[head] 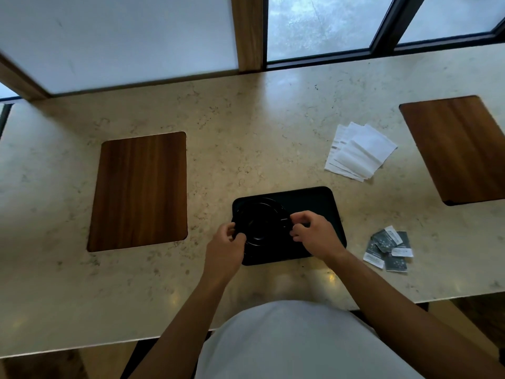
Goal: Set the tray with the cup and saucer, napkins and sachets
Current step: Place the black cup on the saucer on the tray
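While both hands work at the left half of the black tray [311, 198], the black saucer [247, 212] with the cup [258, 228] seated in its well sits over that side, which I judge deliberate: it leaves the right half of the tray bare for the paper items. The left hand [225, 248] pinches the saucer's near-left rim, its grip narrow, thumb and fingers closed on the edge. The right hand [314, 233] has its fingers curled at the saucer's right rim, where the cup handle seems to be (black on black, so I cannot tell whether it pinches the handle or the rim); its grip is narrow too and in contact there. Holding opposite edges keeps the pair level and lets the cup be turned or nudged into place. Whether the saucer already rests on the tray or hangs just above it is unclear.

The white napkins [359, 151] lie fanned on the marble surface [246, 132] beyond the tray's far-right corner, apart from it. The dark sachets [389, 248] lie in a loose heap just right of the tray. Neither is on the tray yet.
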Tool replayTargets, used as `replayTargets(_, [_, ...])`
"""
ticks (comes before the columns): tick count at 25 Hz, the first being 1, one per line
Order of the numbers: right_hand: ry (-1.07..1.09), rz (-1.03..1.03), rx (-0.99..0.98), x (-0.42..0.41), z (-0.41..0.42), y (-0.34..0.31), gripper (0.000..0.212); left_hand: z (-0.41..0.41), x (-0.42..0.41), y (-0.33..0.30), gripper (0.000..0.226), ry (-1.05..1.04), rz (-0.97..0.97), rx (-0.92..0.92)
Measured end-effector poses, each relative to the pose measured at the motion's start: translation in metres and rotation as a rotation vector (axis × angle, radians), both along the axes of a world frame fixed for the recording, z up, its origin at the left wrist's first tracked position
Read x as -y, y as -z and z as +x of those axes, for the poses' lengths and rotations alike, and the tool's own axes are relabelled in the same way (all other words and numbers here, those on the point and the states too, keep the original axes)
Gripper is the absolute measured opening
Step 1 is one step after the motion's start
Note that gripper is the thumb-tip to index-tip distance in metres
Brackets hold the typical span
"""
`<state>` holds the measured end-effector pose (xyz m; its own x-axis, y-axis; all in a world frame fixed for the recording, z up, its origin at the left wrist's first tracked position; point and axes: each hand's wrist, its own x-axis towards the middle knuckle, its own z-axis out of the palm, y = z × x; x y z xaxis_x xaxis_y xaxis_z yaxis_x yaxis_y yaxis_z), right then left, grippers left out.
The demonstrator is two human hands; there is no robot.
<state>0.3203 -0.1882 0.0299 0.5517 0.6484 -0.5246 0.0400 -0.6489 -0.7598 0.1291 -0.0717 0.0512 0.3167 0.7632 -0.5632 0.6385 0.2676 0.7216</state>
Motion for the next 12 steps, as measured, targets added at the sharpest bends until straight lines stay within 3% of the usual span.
replayTargets(7, [0.064, -0.015, 0.013, 0.023, 0.004, -0.001, 0.031, 0.017, 0.018, -0.022, 0.042, 0.139, 0.361, 0.006])
replayTargets(12, [0.100, 0.020, -0.001, 0.044, 0.037, -0.003, 0.030, 0.065, 0.025, -0.034, 0.040, 0.182, 0.412, 0.033])
